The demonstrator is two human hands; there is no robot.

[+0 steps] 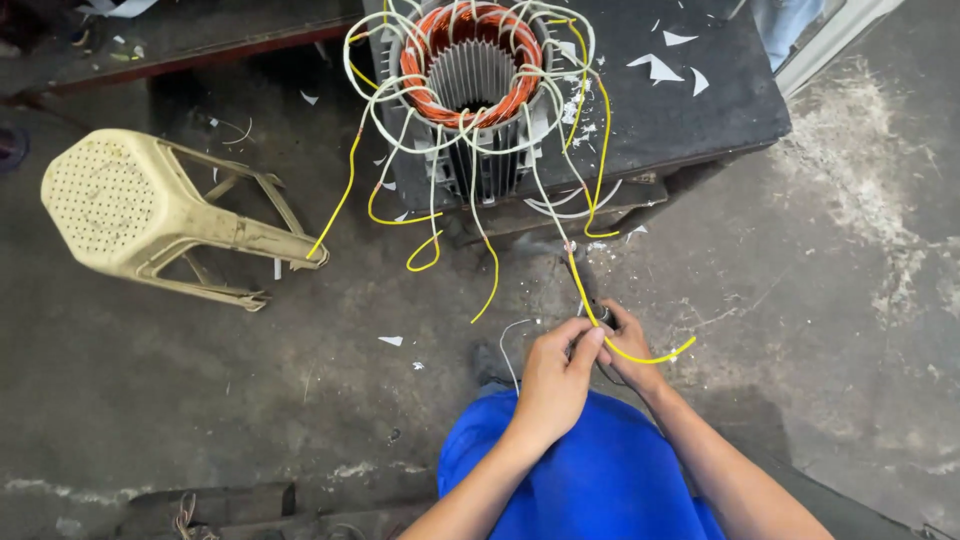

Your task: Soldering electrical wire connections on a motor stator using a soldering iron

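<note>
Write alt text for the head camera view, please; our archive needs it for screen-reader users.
Seen from above, a person's left hand and right hand pinch a yellow sleeved wire leading from a motor stator with copper windings and many loose leads. The stator sits on a dark workbench; a beige plastic stool lies tipped on the concrete floor.

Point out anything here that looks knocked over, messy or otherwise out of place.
The cream plastic stool lies tipped on its side on the floor, left of the motor stator. White paper scraps are scattered over the dark bench top and the floor. Both hands, left hand and right hand, hold a yellow wire.
</note>
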